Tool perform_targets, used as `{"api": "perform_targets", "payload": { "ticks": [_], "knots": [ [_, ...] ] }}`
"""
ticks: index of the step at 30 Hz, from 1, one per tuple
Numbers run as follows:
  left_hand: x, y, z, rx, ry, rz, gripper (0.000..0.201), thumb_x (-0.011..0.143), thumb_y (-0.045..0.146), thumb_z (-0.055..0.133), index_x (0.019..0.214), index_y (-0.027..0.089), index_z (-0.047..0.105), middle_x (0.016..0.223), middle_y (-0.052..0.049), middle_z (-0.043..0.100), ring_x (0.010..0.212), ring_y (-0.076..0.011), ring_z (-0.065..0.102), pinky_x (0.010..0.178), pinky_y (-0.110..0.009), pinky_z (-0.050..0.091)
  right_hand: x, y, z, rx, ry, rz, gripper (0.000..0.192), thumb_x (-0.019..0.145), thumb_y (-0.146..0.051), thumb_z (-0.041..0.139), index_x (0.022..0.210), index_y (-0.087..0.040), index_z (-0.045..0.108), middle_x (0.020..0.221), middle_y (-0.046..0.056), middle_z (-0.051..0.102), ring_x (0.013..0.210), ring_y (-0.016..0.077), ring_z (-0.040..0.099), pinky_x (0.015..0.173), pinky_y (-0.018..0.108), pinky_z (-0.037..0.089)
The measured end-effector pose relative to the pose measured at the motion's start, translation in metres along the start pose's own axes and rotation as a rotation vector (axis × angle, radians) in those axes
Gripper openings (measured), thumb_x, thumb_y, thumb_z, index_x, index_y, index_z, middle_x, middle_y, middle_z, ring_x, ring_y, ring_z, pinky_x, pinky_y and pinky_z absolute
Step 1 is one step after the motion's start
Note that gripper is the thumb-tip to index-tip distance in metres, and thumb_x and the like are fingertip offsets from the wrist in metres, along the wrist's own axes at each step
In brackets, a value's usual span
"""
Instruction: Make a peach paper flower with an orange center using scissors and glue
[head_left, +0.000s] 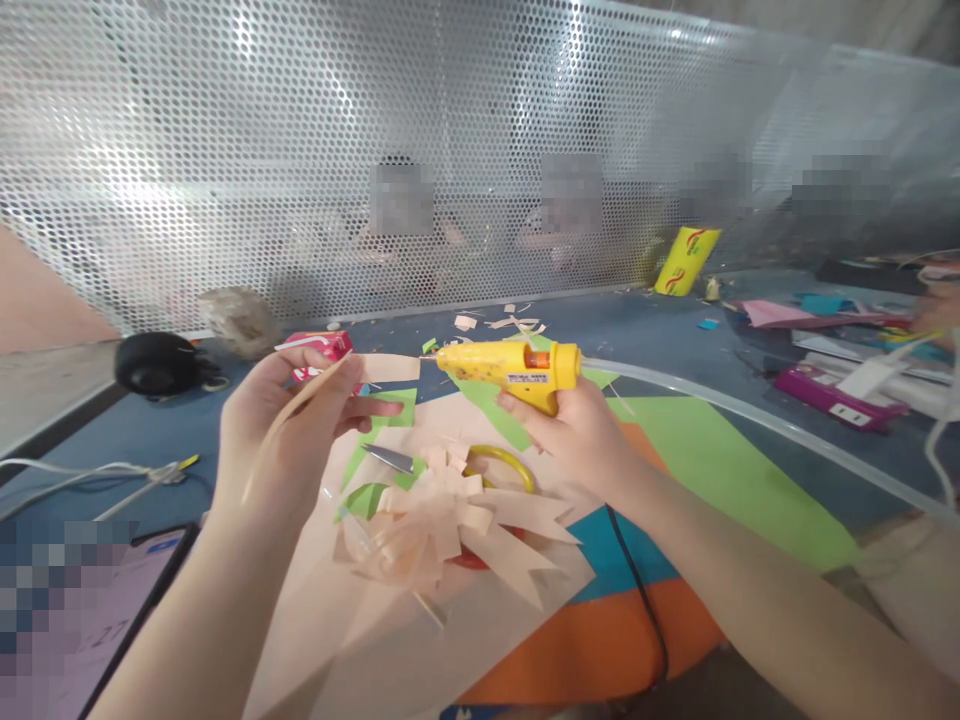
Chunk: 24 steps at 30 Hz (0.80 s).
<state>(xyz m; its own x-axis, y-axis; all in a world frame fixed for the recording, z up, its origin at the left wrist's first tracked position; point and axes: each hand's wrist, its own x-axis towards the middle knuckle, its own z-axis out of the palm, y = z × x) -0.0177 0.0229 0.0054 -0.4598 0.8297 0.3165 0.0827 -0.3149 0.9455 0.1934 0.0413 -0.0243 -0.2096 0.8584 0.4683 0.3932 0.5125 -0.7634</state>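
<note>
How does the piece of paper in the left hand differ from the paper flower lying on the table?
The paper strip is one flat piece held in the air by the left hand, with the glue gun nozzle at its edge; the paper flower lies on the table, untouched. The strip is a plain piece; the flower is many strips bunched together, with notched ends. Both are pale peach.

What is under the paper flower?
Under the paper flower lie peach paper, a yellow ring and something red. The flower covers most of the red thing.
</note>
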Motion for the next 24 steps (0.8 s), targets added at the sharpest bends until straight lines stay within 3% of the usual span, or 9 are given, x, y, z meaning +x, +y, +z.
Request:
{"api": "perform_targets", "payload": {
  "ticks": [3, 8, 10, 14, 16, 20, 24],
  "knots": [
    [0.0, 0.003, 0.002, -0.042, 0.004, -0.053, 0.023, 0.061, 0.02, 0.071, 0.066, 0.02, 0.049, 0.046, 0.005, 0.058, 0.037, -0.0149, 0.061, 0.038, -0.018, 0.047, 0.0, -0.001, 0.0, 0.001, -0.001, -0.008, 0.024, 0.08, -0.043, 0.055, 0.084, -0.019, 0.058, 0.06, -0.002, 0.055, 0.052, 0.0128, 0.052, 0.05, 0.025, 0.042],
    [-0.002, 0.005, 0.001, -0.103, -0.065, -0.011, 0.02, 0.064, 0.019, 0.07, 0.067, 0.021, 0.05, 0.047, 0.005, 0.058, 0.038, -0.0146, 0.061, 0.038, -0.018, 0.045, 0.002, 0.001, 0.002, -0.006, -0.026, 0.015, 0.022, 0.079, -0.04, 0.057, 0.085, -0.019, 0.06, 0.067, 0.0, 0.061, 0.056, 0.0137, 0.057, 0.05, 0.024, 0.044],
    [-0.001, 0.003, 0.0, -0.11, -0.068, -0.009, 0.021, 0.063, 0.019, 0.071, 0.066, 0.021, 0.05, 0.047, 0.005, 0.058, 0.038, -0.0151, 0.061, 0.038, -0.019, 0.045, 0.006, 0.004, 0.001, 0.006, -0.036, 0.055, 0.021, 0.078, -0.039, 0.058, 0.083, -0.018, 0.06, 0.063, 0.0, 0.06, 0.049, 0.0127, 0.056, 0.047, 0.024, 0.044],
    [0.0, -0.001, -0.001, -0.058, -0.072, -0.053, 0.025, 0.06, 0.026, 0.075, 0.067, 0.02, 0.053, 0.051, 0.006, 0.06, 0.042, -0.014, 0.062, 0.041, -0.019, 0.046, 0.022, 0.016, -0.007, 0.228, -0.006, 0.264, 0.026, 0.079, -0.041, 0.059, 0.088, -0.016, 0.056, 0.058, -0.001, 0.06, 0.033, 0.0104, 0.052, 0.036, 0.022, 0.042],
    [-0.001, -0.002, 0.0, 0.014, -0.056, -0.111, 0.024, 0.06, 0.032, 0.076, 0.068, 0.017, 0.058, 0.052, 0.004, 0.062, 0.044, -0.0133, 0.063, 0.044, -0.02, 0.048, 0.033, 0.027, -0.013, 0.438, 0.043, 0.439, 0.023, 0.08, -0.037, 0.06, 0.088, -0.016, 0.054, 0.065, 0.001, 0.064, 0.037, 0.0117, 0.057, 0.039, 0.023, 0.048],
    [-0.005, -0.005, 0.003, 0.149, -0.074, -0.161, 0.028, 0.06, 0.038, 0.074, 0.068, 0.013, 0.064, 0.053, -0.002, 0.065, 0.047, -0.0152, 0.063, 0.049, -0.023, 0.049, 0.053, 0.056, -0.023, 0.464, 0.067, 0.611, 0.029, 0.088, -0.04, 0.049, 0.082, -0.012, 0.056, 0.066, 0.007, 0.065, 0.048, 0.0151, 0.062, 0.044, 0.026, 0.051],
    [-0.008, -0.009, 0.004, 0.298, -0.186, -0.116, 0.032, 0.063, 0.044, 0.07, 0.072, 0.013, 0.067, 0.058, -0.005, 0.069, 0.051, -0.0151, 0.062, 0.049, -0.023, 0.045, 0.065, 0.084, -0.032, 0.409, 0.151, 0.762, 0.029, 0.089, -0.036, 0.05, 0.105, -0.013, 0.056, 0.098, 0.009, 0.063, 0.077, 0.0168, 0.063, 0.066, 0.033, 0.053]
  ]
}}
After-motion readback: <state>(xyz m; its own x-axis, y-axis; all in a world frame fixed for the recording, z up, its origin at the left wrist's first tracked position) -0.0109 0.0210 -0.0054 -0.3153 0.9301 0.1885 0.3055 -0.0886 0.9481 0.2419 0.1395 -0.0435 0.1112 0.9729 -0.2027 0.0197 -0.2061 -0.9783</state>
